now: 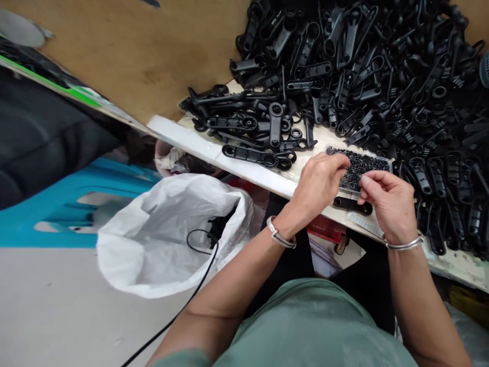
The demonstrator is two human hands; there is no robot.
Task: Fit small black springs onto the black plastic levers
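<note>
My left hand (320,179) reaches into a shallow tray of small black pieces (367,164), fingers curled in a pinch over them; what they hold is too small to name. My right hand (387,201) is closed beside the tray's near edge, fingertips pinched together. A single black plastic arm (352,205) lies flat on the white bench edge (198,141) right under both hands. Both wrists carry silver bangles.
A big heap of black plastic arms (382,66) covers the bench beyond the tray. An open white sack (168,234) stands on the floor at the left, a black cable (198,285) running past it. A blue plastic stool (57,214) and brown board (133,46) lie further left.
</note>
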